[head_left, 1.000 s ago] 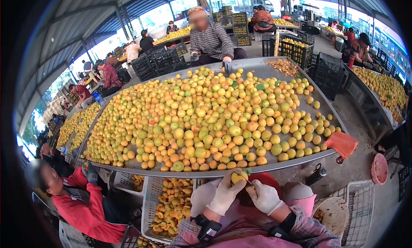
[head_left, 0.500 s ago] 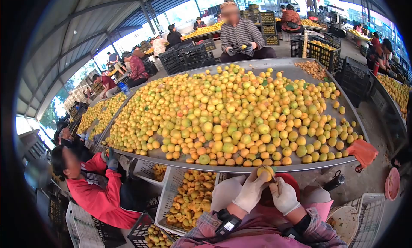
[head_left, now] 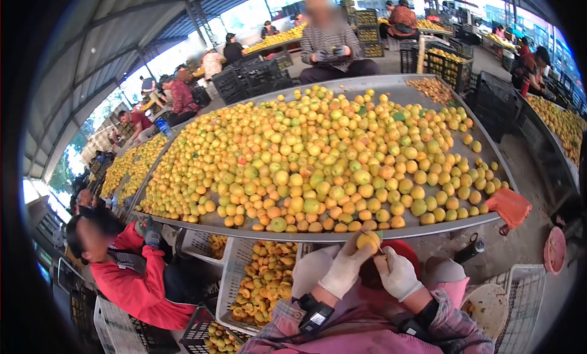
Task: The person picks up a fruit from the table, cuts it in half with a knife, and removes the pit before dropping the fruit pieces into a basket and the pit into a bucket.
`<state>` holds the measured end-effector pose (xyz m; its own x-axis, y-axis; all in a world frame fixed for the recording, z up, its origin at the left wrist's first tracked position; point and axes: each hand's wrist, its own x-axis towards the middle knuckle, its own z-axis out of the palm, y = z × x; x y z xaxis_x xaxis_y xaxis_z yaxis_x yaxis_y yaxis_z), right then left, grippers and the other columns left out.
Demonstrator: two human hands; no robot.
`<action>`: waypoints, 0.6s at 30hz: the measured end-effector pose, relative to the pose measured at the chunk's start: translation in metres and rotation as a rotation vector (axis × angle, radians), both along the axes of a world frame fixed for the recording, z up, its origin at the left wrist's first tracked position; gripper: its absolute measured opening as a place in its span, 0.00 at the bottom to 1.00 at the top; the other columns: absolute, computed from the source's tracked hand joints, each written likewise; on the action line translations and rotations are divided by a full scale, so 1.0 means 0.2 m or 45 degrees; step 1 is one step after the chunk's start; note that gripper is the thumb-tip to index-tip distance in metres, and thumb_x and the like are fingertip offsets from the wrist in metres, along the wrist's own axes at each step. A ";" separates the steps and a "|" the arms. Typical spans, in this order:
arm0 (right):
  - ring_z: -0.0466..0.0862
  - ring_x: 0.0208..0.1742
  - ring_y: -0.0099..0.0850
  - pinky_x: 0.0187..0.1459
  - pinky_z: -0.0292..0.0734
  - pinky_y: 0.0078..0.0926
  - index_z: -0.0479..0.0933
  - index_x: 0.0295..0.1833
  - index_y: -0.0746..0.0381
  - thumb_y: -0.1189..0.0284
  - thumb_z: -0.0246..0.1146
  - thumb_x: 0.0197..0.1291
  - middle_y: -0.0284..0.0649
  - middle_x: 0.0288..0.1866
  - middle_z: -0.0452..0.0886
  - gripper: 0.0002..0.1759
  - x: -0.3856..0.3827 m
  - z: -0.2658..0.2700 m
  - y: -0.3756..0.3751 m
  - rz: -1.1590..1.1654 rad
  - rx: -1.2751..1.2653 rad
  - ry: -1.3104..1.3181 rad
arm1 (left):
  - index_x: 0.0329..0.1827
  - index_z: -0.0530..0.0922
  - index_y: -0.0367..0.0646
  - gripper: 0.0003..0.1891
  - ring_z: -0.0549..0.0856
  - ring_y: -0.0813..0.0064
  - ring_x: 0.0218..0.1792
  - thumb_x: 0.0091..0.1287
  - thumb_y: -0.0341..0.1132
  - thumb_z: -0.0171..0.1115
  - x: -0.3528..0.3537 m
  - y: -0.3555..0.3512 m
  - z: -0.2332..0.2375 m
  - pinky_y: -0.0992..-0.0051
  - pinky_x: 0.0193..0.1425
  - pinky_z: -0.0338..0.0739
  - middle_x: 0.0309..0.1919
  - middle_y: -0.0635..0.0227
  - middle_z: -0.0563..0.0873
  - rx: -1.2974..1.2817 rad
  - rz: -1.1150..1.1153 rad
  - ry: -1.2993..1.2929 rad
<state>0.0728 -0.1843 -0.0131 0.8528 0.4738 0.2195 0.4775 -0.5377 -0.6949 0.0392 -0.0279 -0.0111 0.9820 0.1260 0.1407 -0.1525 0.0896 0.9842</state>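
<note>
In a white glove, my left hand is closed around a yellow apricot, held up just in front of the table's near edge. My right hand, gloved as well, is pinched close beside the fruit. A thin tool shows at its fingertips against the apricot; its kind is too small to make out. Beyond both hands, a metal-rimmed table bears a broad heap of apricots. Below my hands sits a red container, partly hidden by them.
A white crate of split apricots stands left of my legs. A person in a red jacket sits further left; another person sits across the table. At right are an orange bag, a dark flask and a round tub.
The view has shifted slightly, so the table and crates sit a little further left and up. My hands stay together at the apricot, which has turned slightly in my left fingers.
</note>
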 end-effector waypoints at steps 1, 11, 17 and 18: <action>0.82 0.30 0.53 0.30 0.76 0.49 0.72 0.47 0.62 0.58 0.56 0.69 0.52 0.27 0.81 0.17 -0.01 0.01 0.01 -0.007 0.051 -0.007 | 0.70 0.67 0.38 0.25 0.78 0.78 0.55 0.72 0.32 0.60 0.03 0.00 -0.04 0.78 0.64 0.70 0.54 0.68 0.81 -0.637 -0.083 0.215; 0.82 0.33 0.56 0.31 0.75 0.51 0.72 0.52 0.65 0.60 0.56 0.69 0.55 0.29 0.81 0.18 -0.03 -0.03 0.04 -0.140 0.056 0.072 | 0.58 0.73 0.41 0.28 0.80 0.66 0.49 0.74 0.59 0.48 0.09 -0.12 -0.01 0.69 0.58 0.74 0.49 0.63 0.82 -1.110 -0.104 0.385; 0.82 0.25 0.49 0.25 0.76 0.47 0.73 0.48 0.61 0.56 0.59 0.66 0.49 0.22 0.80 0.18 0.00 -0.09 0.03 -0.117 0.071 -0.022 | 0.62 0.70 0.40 0.16 0.80 0.60 0.53 0.73 0.32 0.52 0.01 0.01 0.04 0.69 0.58 0.75 0.52 0.57 0.80 1.210 0.180 -0.034; 0.82 0.24 0.48 0.25 0.76 0.46 0.74 0.49 0.61 0.56 0.60 0.66 0.49 0.22 0.80 0.19 0.00 -0.07 0.04 -0.128 0.067 -0.033 | 0.63 0.69 0.41 0.18 0.80 0.56 0.55 0.70 0.26 0.53 0.03 0.00 0.04 0.70 0.58 0.75 0.52 0.54 0.79 1.345 0.254 -0.173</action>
